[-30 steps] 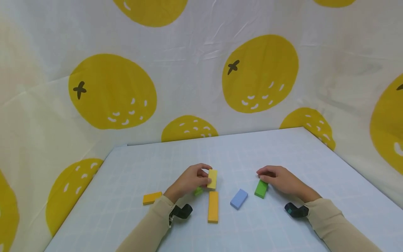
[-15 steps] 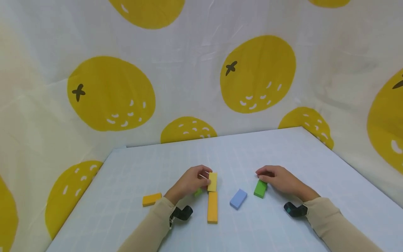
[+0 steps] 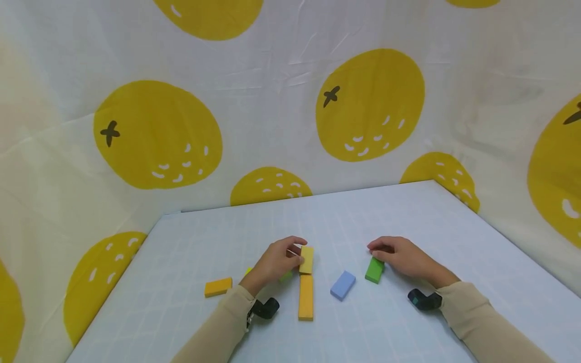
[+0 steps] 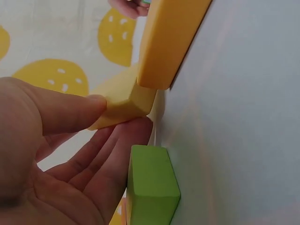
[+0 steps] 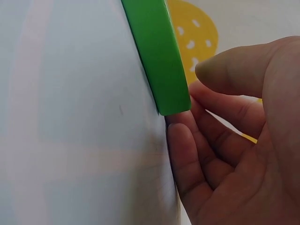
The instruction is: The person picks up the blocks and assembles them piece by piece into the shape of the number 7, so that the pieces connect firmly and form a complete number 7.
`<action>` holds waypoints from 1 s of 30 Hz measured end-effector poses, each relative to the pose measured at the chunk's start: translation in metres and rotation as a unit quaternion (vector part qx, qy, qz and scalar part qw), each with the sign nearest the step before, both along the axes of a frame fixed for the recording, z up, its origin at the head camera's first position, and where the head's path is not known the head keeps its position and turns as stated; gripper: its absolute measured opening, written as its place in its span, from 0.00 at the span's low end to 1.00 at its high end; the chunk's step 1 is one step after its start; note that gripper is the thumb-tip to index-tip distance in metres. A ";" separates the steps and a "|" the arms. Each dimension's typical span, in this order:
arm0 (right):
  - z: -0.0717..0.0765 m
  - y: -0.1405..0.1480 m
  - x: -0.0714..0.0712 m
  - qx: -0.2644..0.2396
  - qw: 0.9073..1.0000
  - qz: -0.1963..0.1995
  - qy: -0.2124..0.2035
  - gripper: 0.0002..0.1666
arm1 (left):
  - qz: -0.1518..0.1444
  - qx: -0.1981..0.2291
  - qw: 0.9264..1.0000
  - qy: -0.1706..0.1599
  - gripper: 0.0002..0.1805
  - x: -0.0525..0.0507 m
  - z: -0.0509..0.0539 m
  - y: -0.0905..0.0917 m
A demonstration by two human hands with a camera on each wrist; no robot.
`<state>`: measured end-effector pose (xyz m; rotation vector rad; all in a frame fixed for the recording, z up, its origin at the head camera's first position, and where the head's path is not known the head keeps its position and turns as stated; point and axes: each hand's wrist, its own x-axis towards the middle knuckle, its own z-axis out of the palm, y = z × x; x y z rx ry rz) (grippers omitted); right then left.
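My left hand [image 3: 275, 259] pinches a pale yellow block [image 3: 307, 259] between thumb and fingers, at the far end of a longer orange block [image 3: 306, 297] lying on the table. In the left wrist view, the yellow block [image 4: 123, 101] meets the orange block's end [image 4: 166, 47], and a light green block [image 4: 152, 176] sits just below the fingers. My right hand [image 3: 401, 257] rests beside a dark green block [image 3: 374, 270], fingers loosely curled. The right wrist view shows a gap between the thumb and that green block [image 5: 161, 56].
A blue block [image 3: 342, 286] lies between the hands. Another orange block [image 3: 218, 287] lies left of my left wrist, and a bit of yellow [image 3: 248, 270] peeks out behind that wrist. The white table [image 3: 363, 217] ends at a fruit-print cloth [image 3: 272, 126].
My left hand has brought the pale yellow block slightly nearer, up to the orange block's far end. The right hand stays by the green block. The head view has shifted a little.
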<state>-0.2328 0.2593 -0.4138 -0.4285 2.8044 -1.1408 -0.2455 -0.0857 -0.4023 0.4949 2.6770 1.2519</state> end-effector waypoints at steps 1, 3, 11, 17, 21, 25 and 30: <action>-0.001 0.000 0.000 -0.001 1.000 -0.003 -0.001 0.15 | 0.001 -0.005 1.000 0.005 0.19 0.001 0.000 0.000; -0.002 -0.001 0.000 -0.002 1.000 -0.004 0.001 0.15 | 0.004 -0.017 1.000 0.012 0.18 0.002 -0.001 0.001; -0.004 -0.001 -0.002 0.005 1.000 -0.001 0.007 0.15 | 0.008 -0.045 0.999 0.011 0.19 0.002 -0.005 0.002; -0.004 0.001 0.001 0.008 1.000 -0.002 0.010 0.14 | 0.003 -0.050 0.999 0.009 0.21 0.002 -0.005 0.005; -0.003 0.001 0.001 0.007 1.000 -0.001 0.009 0.15 | 0.010 -0.055 0.998 -0.002 0.22 0.002 -0.004 0.007; -0.002 0.000 0.000 0.006 1.000 0.000 0.013 0.14 | 0.020 -0.054 0.998 -0.011 0.22 0.003 -0.002 0.007; -0.002 0.001 -0.001 0.011 1.000 0.001 0.019 0.14 | 0.024 -0.061 0.998 -0.016 0.23 0.004 0.000 0.008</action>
